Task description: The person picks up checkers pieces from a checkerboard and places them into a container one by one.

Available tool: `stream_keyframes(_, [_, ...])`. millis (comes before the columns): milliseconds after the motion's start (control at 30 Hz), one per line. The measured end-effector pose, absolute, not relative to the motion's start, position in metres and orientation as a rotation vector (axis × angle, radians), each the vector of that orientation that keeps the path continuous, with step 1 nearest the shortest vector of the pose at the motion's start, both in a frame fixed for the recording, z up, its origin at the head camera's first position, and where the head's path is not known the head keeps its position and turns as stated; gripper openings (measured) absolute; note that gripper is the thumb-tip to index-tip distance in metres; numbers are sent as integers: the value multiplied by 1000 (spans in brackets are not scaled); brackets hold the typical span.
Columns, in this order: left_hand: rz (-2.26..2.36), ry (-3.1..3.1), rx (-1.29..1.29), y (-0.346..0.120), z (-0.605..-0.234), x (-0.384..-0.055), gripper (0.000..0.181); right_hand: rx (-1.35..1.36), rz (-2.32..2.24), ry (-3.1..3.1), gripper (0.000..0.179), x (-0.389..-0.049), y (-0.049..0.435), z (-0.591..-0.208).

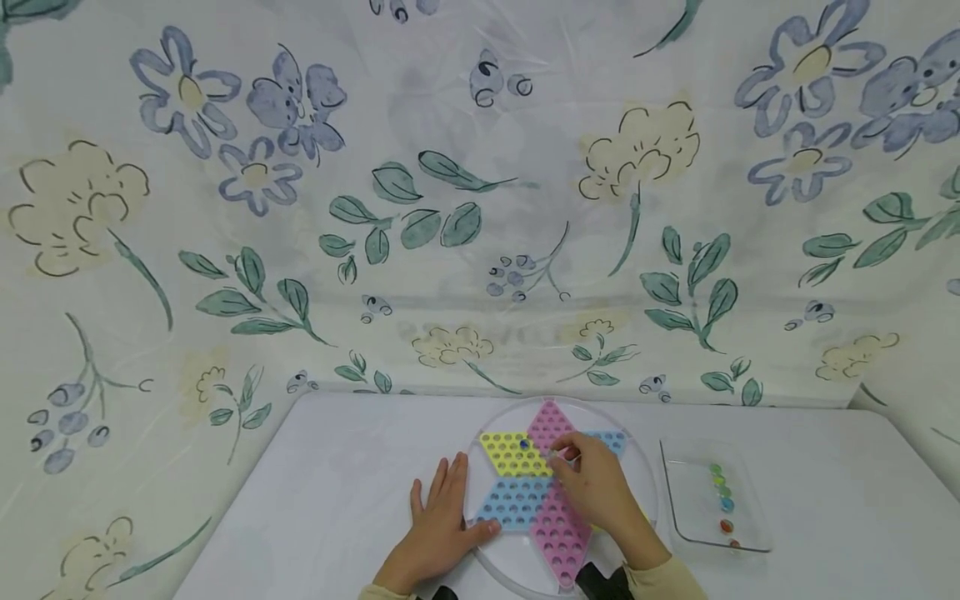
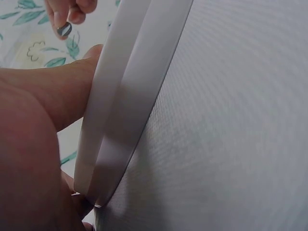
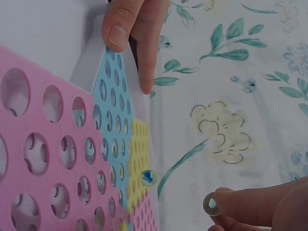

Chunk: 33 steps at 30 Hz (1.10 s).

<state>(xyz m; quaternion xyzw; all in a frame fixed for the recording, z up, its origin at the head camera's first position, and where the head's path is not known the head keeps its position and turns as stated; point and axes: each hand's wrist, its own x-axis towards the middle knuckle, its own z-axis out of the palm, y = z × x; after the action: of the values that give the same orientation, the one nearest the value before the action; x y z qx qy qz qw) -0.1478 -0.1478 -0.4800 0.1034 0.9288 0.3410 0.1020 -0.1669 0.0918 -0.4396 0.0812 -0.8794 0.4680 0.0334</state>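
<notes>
A round clear board (image 1: pixel 645 492) carries a star of pink, yellow and blue peg-hole panels (image 1: pixel 517 500). My left hand (image 1: pixel 442 517) lies flat on the table beside it, fingers straight, thumb (image 3: pixel 118 29) resting on the blue panel's edge. My right hand (image 1: pixel 573 458) hovers over the star's middle and pinches a small clear marble (image 3: pixel 210 204) between its fingertips. One blue marble (image 1: pixel 523 446) sits in a hole of the yellow panel (image 3: pixel 137 159). In the left wrist view the board's rim (image 2: pixel 120 110) runs past my thumb (image 2: pixel 57 96).
A clear rectangular tray (image 1: pixel 675 508) holding several coloured marbles (image 1: pixel 723 500) stands to the right of the board. The white table (image 1: pixel 330 483) backs onto a flower-printed cloth (image 1: pixel 450 208) that hangs behind it.
</notes>
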Motion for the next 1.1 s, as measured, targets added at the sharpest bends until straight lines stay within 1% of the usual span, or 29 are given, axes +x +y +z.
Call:
stream_keyframes(367, [1005,2747,292,-147,-482,-148,107,196,1416,-2705,17,-163,103,-434])
stream_keyframes(800, [998,2756,286,-148,-482,-149,107,142,1345,-2700,14,-151,125,-430])
stream_keyframes(1100, [996,2745,282,-147,-481,-148,109,74,1295,-2738,18,-143,146,-429])
